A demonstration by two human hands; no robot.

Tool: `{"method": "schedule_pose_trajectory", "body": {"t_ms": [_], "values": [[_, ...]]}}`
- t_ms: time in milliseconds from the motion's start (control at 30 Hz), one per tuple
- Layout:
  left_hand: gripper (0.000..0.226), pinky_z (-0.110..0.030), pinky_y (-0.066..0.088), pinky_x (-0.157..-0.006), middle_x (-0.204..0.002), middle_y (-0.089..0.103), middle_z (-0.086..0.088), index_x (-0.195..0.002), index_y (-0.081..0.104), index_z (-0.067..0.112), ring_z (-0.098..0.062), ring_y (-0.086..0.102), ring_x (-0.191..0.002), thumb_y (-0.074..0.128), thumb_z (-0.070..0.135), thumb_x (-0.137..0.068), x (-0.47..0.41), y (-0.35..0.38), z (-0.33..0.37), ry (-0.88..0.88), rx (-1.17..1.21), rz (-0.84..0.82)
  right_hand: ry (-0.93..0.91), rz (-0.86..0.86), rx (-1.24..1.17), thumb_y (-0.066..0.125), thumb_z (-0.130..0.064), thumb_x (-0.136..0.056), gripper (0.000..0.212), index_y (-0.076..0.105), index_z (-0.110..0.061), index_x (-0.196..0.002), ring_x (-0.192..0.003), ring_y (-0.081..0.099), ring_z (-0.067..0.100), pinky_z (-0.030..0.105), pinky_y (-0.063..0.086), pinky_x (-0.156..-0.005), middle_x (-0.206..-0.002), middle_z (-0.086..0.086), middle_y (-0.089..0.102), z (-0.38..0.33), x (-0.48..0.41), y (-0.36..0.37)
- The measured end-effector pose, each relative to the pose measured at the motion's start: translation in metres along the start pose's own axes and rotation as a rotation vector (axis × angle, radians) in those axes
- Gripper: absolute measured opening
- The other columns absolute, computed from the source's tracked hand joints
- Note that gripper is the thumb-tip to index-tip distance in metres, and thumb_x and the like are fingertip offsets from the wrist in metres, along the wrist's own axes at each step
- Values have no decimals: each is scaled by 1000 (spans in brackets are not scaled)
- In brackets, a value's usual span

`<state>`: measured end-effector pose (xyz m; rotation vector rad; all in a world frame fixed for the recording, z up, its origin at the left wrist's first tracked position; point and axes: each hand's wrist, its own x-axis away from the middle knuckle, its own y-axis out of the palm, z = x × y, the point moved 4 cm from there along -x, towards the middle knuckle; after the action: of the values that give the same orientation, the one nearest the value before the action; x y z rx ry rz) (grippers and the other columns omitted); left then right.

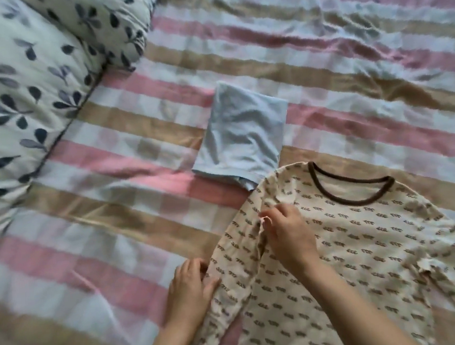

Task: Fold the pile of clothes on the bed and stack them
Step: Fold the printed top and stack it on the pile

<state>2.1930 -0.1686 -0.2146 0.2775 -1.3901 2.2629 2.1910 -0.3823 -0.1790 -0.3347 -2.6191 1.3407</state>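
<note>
Here, patterned shirt [367,256], pinched by both hands [188,286] [289,236]

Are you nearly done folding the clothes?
Partly. The light blue garment already lies folded on the bed. The patterned shirt is spread flat, not folded yet: the left hand holds its sleeve, the right hand pinches the cloth near the armpit. It needs folding, then stacking on the blue one.
</note>
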Motion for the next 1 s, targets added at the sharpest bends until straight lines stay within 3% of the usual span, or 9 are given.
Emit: {"method": "schedule_pose_trajectory", "body": {"t_ms": [100,200,333,433,500,567,733,867,1000], "values": [[19,-17,31,-84,-98,41,12,-93,51,25,-6,36,-99,61,38,-84,2,0,1,-1,8,-56,-10,6,73,55,-14,-89,26,61,-16,-114,-96,53,27,36,50,-67,-109,10,58,3,-35,0],[21,-13,29,-76,-92,42,12,-82,44,28,-7,40,-93,65,26,-83,2,-3,0,31,111,-71,103,-167,200,45,-20,-93,31,48,-23,-124,-94,53,25,37,50,-71,-116,7,54,20,-68,2],[32,-11,35,-63,-77,52,15,-78,43,34,6,47,-68,69,15,-78,3,-11,-4,29,221,-168,174,-308,260,40,-24,-94,19,43,-20,-112,-78,58,26,33,45,-61,-100,7,64,31,-87,3],[32,-11,40,-69,-81,63,15,-85,56,33,9,55,-75,73,8,-75,2,-31,-8,-16,322,-184,131,-370,340,47,-28,-91,13,50,-17,-98,-82,60,27,32,42,-60,-93,6,65,36,-94,-6],[28,-16,46,-74,-81,70,9,-82,65,33,3,61,-78,75,8,-73,-4,-57,-9,-21,405,-159,165,-394,204,54,-22,-88,3,53,-20,-86,-77,62,22,36,50,-62,-84,3,67,45,-97,-15],[18,-14,48,-69,-83,72,6,-79,70,29,0,64,-74,75,15,-69,-13,-93,-7,6,490,-115,201,-372,-71,60,-13,-86,14,52,-20,-78,-62,65,19,40,55,-60,-69,1,67,50,-97,-25],[25,-11,50,-62,-86,72,7,-88,70,30,-2,66,-75,78,15,-70,-63,-168,-2,105,552,-11,254,-218,-369,64,-8,-84,20,51,-20,-74,-56,63,19,32,49,-53,-65,3,69,51,-112,-35],[26,-21,52,-68,-86,71,3,-90,67,27,-12,64,-76,71,5,-77,-114,-178,-13,65,428,33,339,-212,-478,61,-15,-88,9,54,-19,-94,-63,67,11,28,51,-57,-75,1,71,43,-109,-13],[10,-25,47,-64,-79,69,-7,-83,66,17,-19,62,-71,70,9,-80,-133,-159,-29,-39,246,-63,336,-82,-402,60,-15,-88,30,52,-16,-117,-83,62,13,32,53,-80,-90,-2,64,29,-93,-3]]}}
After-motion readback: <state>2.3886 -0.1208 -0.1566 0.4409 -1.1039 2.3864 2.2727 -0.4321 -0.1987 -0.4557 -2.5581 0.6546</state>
